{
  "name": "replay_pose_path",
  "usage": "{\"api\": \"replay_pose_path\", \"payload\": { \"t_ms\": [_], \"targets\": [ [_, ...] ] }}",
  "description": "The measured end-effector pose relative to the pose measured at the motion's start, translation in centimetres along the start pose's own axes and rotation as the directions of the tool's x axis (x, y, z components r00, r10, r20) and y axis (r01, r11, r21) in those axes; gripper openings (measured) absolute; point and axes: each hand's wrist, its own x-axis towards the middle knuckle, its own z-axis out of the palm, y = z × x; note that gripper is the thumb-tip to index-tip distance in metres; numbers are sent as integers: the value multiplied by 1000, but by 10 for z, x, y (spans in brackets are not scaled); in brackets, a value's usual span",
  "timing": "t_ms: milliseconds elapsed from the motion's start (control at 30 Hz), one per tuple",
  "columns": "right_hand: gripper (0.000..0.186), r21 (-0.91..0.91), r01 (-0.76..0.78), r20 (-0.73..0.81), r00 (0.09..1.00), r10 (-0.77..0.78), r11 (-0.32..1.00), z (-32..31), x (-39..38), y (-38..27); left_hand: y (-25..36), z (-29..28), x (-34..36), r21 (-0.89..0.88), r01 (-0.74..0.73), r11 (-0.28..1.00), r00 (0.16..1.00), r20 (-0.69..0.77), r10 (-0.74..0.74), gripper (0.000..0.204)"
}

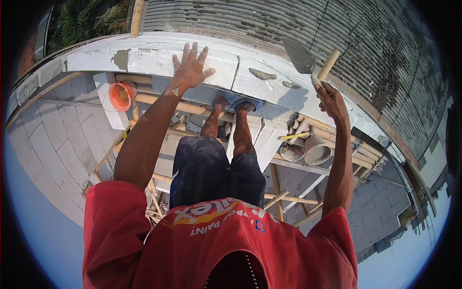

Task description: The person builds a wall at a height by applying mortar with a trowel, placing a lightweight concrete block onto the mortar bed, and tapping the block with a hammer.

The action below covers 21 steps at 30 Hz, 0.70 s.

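Note:
My left hand (192, 70) lies with fingers spread on a white block (216, 68) in the top course of a curving wall. Held in my right hand (332, 102) is a trowel (300, 57), its grey pointed blade tilted up over the wall's far edge. Just behind the trowel's handle a bamboo pole end (329, 64) sticks up. On the block right of the joint sit a mortar patch (262, 74) and a smaller mortar smear (290, 85). Another grey mortar patch (121, 59) marks the wall farther left.
Beyond the wall slopes a corrugated roof (216, 15). An orange bucket (121, 98) stands left of my legs. To their right are a grey bucket (318, 150) and a yellow-handled tool (294, 136). Bamboo scaffolding poles (192, 107) run below, beside grey block walls (57, 130).

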Motion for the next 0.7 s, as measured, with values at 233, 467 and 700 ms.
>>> {"api": "replay_pose_path", "payload": {
  "t_ms": [233,467,700],
  "targets": [
    [54,-322,189,301,950,-89,928,60,147,-48,9,4,8,28,-34,999,999,-17,34,93],
    [72,-296,383,472,855,-214,875,58,132,-52,-1,6,2,54,-40,998,998,-52,42,94],
    [58,-76,288,481,849,-218,955,-18,49,-71,6,10,5,-5,-45,999,994,-96,44,90]
  ]
}}
